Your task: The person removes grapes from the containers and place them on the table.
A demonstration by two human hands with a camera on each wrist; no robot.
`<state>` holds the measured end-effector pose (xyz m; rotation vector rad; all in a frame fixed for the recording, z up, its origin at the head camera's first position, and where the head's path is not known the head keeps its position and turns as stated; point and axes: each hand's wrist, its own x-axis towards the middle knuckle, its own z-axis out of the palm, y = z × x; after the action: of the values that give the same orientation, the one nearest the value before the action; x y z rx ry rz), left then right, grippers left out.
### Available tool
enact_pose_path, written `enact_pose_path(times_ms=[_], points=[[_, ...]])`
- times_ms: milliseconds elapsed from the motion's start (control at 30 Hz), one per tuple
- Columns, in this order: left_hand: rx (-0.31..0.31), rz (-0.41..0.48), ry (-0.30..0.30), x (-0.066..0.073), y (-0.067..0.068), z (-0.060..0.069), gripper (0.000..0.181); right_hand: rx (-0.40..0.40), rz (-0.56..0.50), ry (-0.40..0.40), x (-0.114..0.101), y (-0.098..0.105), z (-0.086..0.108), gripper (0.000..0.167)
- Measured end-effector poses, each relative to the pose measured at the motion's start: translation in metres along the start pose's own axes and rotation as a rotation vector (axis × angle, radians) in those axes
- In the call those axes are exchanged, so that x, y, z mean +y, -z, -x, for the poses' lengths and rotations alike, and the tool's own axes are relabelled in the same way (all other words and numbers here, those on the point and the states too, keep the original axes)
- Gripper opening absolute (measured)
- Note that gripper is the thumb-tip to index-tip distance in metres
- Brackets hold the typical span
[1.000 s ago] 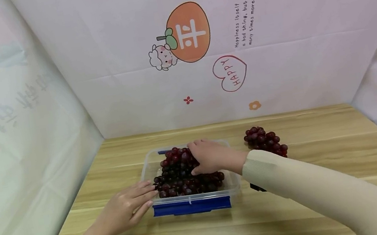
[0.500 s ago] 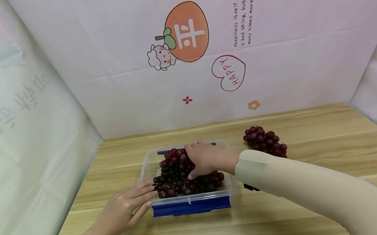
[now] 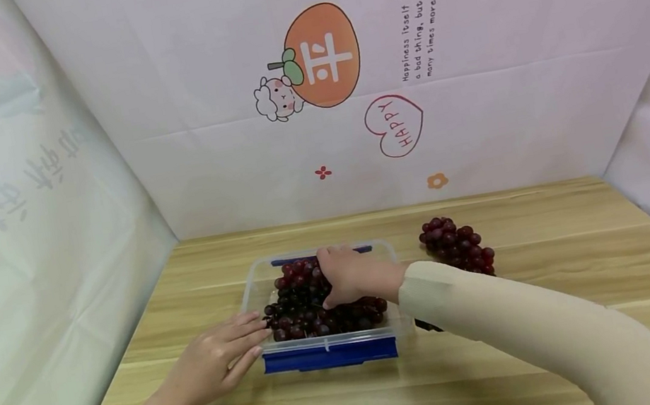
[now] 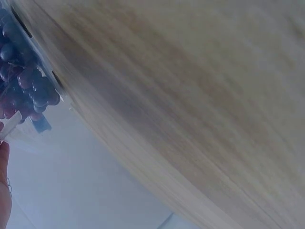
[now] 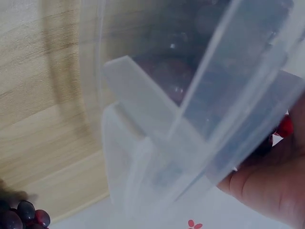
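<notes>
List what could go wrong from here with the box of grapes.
Squashing: the right hand is on the grapes in the box, so pressing hard might bruise or detach some.
Knocking: the separate bunch on the table appears just beyond the right sleeve, which could brush it.
Sliding: the left hand lies with straightened fingers at the box's left edge, perhaps a weak brace against a push.

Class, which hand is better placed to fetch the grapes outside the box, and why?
Probably the right hand: it's nearer the outside grapes, partly behind its sleeve. The left hand is on the opposite side of the box.
</notes>
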<state>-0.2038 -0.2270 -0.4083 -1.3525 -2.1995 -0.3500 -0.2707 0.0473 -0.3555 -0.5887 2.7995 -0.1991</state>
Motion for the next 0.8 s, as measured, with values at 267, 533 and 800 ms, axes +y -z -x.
enact_pose_path(times_ms=[267, 533, 800], points=[[0.003, 0.004, 0.003, -0.0004, -0.0001, -0.0003, 0.044, -0.030, -0.051, -0.001, -0.0004, -0.0010, -0.0031, 0.092], [-0.006, 0.007, 0.009, -0.0010, -0.0004, 0.0007, 0.044, -0.016, -0.060, -0.013, -0.0018, -0.0021, -0.0061, 0.079], [-0.011, 0.006, 0.004, -0.0010, 0.0001, 0.0005, 0.035, 0.038, -0.042, -0.018, -0.0043, -0.0037, -0.0084, 0.058]])
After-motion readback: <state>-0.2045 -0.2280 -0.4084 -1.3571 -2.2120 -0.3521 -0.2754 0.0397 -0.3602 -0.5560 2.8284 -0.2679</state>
